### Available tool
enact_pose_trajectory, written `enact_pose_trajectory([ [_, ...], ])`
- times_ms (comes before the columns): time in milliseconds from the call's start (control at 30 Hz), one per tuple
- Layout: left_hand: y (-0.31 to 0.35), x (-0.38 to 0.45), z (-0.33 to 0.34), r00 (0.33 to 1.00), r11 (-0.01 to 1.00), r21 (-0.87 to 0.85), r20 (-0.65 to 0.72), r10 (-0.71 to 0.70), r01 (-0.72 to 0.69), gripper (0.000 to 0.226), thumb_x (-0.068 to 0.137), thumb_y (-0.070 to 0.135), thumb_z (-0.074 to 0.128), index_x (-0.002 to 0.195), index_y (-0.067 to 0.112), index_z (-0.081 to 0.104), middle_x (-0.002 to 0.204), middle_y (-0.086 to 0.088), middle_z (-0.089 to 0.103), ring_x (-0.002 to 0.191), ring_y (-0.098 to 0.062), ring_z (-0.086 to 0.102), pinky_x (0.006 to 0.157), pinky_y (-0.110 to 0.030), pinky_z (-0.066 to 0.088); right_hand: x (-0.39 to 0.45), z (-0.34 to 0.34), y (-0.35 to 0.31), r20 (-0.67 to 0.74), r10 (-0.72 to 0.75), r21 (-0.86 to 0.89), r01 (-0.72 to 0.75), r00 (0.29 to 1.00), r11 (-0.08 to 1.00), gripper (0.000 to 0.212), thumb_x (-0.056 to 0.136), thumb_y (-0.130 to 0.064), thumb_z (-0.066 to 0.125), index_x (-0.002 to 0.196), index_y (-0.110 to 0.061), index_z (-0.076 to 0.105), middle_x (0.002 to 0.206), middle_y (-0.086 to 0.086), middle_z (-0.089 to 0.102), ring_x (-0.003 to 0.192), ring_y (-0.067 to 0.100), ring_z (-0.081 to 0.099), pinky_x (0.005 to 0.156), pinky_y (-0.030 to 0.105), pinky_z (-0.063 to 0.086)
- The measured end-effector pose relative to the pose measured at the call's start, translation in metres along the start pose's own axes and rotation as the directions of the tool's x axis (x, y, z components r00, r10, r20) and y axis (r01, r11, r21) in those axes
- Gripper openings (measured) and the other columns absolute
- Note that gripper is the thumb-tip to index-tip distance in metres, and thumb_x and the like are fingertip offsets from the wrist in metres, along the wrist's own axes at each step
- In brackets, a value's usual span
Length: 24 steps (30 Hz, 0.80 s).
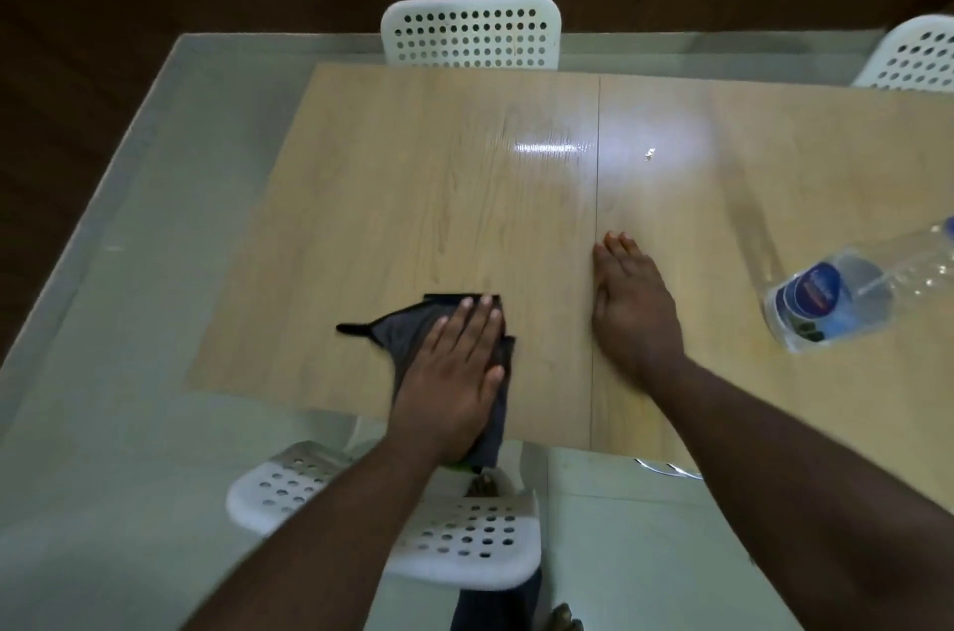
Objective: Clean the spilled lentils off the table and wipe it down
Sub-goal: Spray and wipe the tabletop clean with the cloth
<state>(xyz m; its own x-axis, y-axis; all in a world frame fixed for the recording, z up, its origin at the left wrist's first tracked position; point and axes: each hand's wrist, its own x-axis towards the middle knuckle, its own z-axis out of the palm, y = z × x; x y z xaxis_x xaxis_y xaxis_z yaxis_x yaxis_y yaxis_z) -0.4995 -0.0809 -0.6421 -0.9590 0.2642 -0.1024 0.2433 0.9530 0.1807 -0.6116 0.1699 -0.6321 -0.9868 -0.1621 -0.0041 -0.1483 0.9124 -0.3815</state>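
Note:
A dark grey cloth (400, 328) lies on the light wooden table (413, 197) near its front edge. My left hand (454, 372) presses flat on the cloth with straight fingers. My right hand (632, 305) rests flat on the bare tabletop to the right of the cloth, fingers straight and together, holding nothing. I see no lentils on the table, only a small bright speck (650, 154) in the glare of a light reflection.
A clear plastic bottle with a blue label (846, 292) stands at the table's right side. White perforated chairs stand at the far side (472, 34), the far right (919, 57) and just below me (459, 537). The floor is pale tile.

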Motion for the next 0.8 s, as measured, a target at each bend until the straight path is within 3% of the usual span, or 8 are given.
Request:
enact_pose_trajectory([
  [133, -0.043, 0.008, -0.005, 0.997, 0.996, 0.039, -0.008, -0.075, 0.075, 0.066, 0.111, 0.043, 0.014, 0.168, 0.011, 0.005, 0.177, -0.003, -0.003, 0.163, -0.019, -0.002, 0.13, -0.047, 0.017, 0.003, 0.002, -0.001, -0.007, 0.014, 0.003, -0.014, 1.0, 1.0, 0.055, 0.109, -0.02, 0.041, 0.164, -0.014, 0.033, 0.173, 0.004, 0.025, 0.161, 0.018, 0.014, 0.128, 0.031, 0.003],
  [267, -0.033, 0.074, -0.009, 0.978, 0.978, 0.04, -0.05, -0.204, 0.206, 0.07, 0.108, 0.044, 0.005, 0.168, 0.01, 0.0, 0.177, -0.006, -0.006, 0.163, -0.022, -0.005, 0.132, -0.044, 0.004, 0.005, 0.011, 0.005, -0.024, 0.004, -0.007, -0.004, 1.0, 1.0, 0.056, 0.11, -0.024, 0.039, 0.164, -0.016, 0.031, 0.173, 0.002, 0.024, 0.161, 0.016, 0.013, 0.129, 0.031, 0.004],
  [367, 0.01, 0.089, -0.006, 0.987, 0.988, 0.006, -0.051, -0.155, 0.155, 0.071, 0.106, 0.044, 0.006, 0.168, 0.01, -0.001, 0.176, -0.007, -0.008, 0.163, -0.023, -0.008, 0.132, -0.044, 0.002, 0.004, 0.012, 0.009, -0.015, -0.013, -0.021, 0.013, 1.0, 1.0, 0.057, 0.109, -0.027, 0.041, 0.165, -0.017, 0.03, 0.173, 0.002, 0.024, 0.161, 0.017, 0.013, 0.129, 0.033, 0.005],
  [467, 0.045, 0.049, 0.005, 0.998, 0.998, -0.016, -0.007, -0.062, 0.062, 0.07, 0.108, 0.045, 0.012, 0.168, 0.012, -0.003, 0.176, -0.005, -0.013, 0.162, -0.02, -0.015, 0.132, -0.045, 0.002, 0.001, 0.011, 0.009, -0.008, -0.024, -0.029, 0.024, 1.0, 0.999, 0.059, 0.109, -0.03, 0.04, 0.165, -0.016, 0.028, 0.173, 0.003, 0.023, 0.161, 0.018, 0.012, 0.13, 0.035, 0.007],
  [633, 0.041, 0.01, 0.006, 1.0, 1.0, -0.023, 0.028, -0.01, 0.011, 0.068, 0.112, 0.042, 0.021, 0.168, 0.014, -0.003, 0.176, -0.001, -0.013, 0.162, -0.017, -0.014, 0.132, -0.045, 0.01, 0.001, 0.005, 0.001, -0.005, -0.013, -0.027, 0.013, 1.0, 1.0, 0.058, 0.109, -0.025, 0.041, 0.165, -0.013, 0.03, 0.173, 0.006, 0.024, 0.161, 0.02, 0.012, 0.128, 0.032, 0.002],
  [800, 0.022, 0.105, -0.01, 0.999, 0.998, 0.024, 0.008, -0.053, 0.053, 0.069, 0.109, 0.045, 0.01, 0.168, 0.012, -0.002, 0.177, -0.004, -0.008, 0.163, -0.02, -0.009, 0.131, -0.046, 0.008, 0.003, 0.005, 0.003, -0.024, 0.003, -0.002, -0.003, 1.0, 1.0, 0.059, 0.108, -0.023, 0.043, 0.165, -0.015, 0.029, 0.173, 0.003, 0.022, 0.161, 0.016, 0.01, 0.126, 0.028, -0.002],
])
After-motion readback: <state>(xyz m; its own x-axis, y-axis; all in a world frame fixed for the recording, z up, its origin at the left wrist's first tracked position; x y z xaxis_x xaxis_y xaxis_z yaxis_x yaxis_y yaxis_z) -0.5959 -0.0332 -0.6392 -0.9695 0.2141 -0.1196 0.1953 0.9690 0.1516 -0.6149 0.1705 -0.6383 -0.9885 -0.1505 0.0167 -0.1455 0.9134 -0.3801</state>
